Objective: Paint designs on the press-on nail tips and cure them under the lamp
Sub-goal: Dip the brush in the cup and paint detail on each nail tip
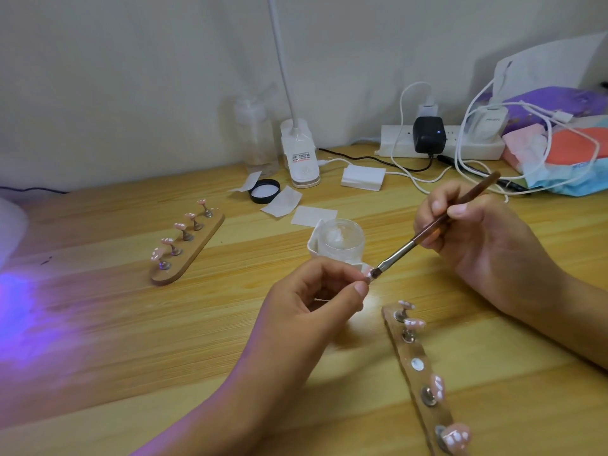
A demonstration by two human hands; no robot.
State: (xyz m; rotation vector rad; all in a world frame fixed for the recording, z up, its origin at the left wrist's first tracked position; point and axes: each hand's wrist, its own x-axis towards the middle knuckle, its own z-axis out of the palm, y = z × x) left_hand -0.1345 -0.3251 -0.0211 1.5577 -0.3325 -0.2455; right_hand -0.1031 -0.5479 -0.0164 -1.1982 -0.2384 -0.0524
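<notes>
Risk: wet coat smudging on the pinching fingertips (360, 287)
Left hand (312, 297) is pinching the nail tip (367, 277) between thumb and forefinger, just in front of the gel jar (342, 240); right hand (487, 238) is gripping the brush (399, 253), bristles touching the tip; a shaky pinch or overloaded brush is risking a smear or drop

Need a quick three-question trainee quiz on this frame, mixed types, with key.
1. True or false: the right hand holds the brown-handled flat brush.
2. How many pink nail tips stand on the far wooden strip? A three, B five, C seven.
3. Fill in: the left hand pinches one small pink ____ against the bristles.
Key: 1 true; 2 B; 3 nail tip.
</notes>
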